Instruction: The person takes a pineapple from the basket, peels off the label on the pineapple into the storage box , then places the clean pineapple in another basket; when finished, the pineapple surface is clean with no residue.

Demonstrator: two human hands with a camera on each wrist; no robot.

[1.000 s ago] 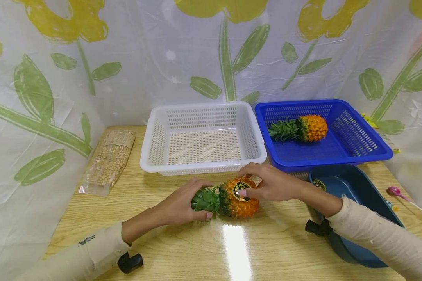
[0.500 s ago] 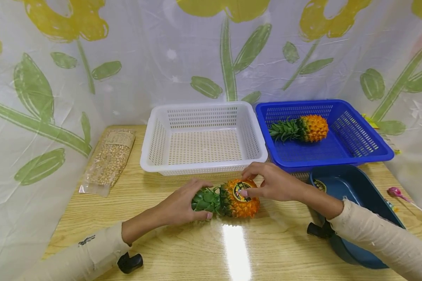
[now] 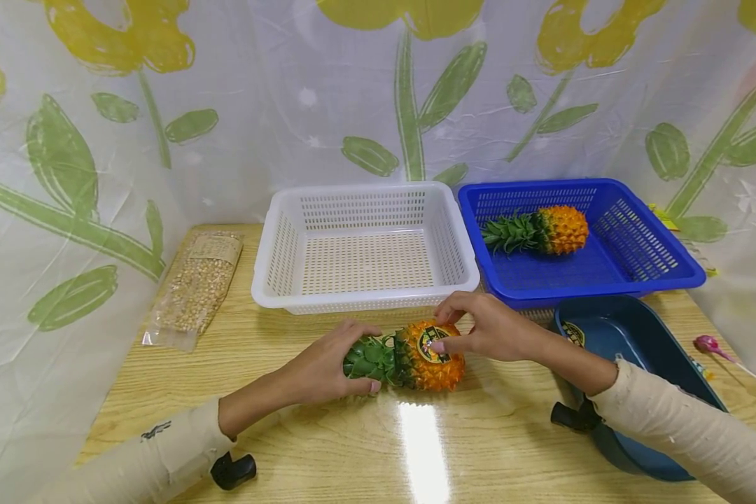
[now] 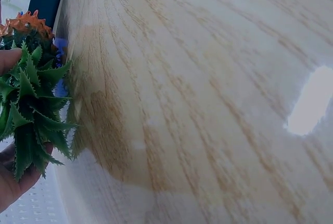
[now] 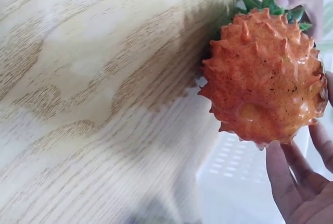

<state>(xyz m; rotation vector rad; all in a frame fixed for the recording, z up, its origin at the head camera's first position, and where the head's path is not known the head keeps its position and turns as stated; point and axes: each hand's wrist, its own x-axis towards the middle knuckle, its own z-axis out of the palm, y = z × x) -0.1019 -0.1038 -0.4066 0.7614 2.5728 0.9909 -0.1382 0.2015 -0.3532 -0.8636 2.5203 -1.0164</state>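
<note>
A glossy, plastic-looking pineapple [image 3: 442, 376] lies on its side on the wooden table, its leaves to the left. My left hand [image 3: 327, 365] grips the green leaves [image 4: 34, 112], thumb on the near side and fingers beyond. At the orange body is my right hand [image 3: 498, 327]. Its thumb presses on a round black-and-yellow sticker [image 3: 425, 341], while the other fingers curve over the far side. The right wrist view shows the body's spiky base [image 5: 263, 78] with fingertips [image 5: 276, 156] against it.
Behind the hands stands a white basket [image 3: 365, 299]. To its right, a blue basket [image 3: 598, 287] holds another pineapple [image 3: 565, 229]. A dark teal basin [image 3: 611, 339] sits partly under the right forearm. A bag of kernels [image 3: 201, 283] lies left; a lollipop [image 3: 707, 343] lies right.
The right hand has shifted very slightly to the right, its thumb staying on the sticker. The left hand and the pineapple look unmoved.
</note>
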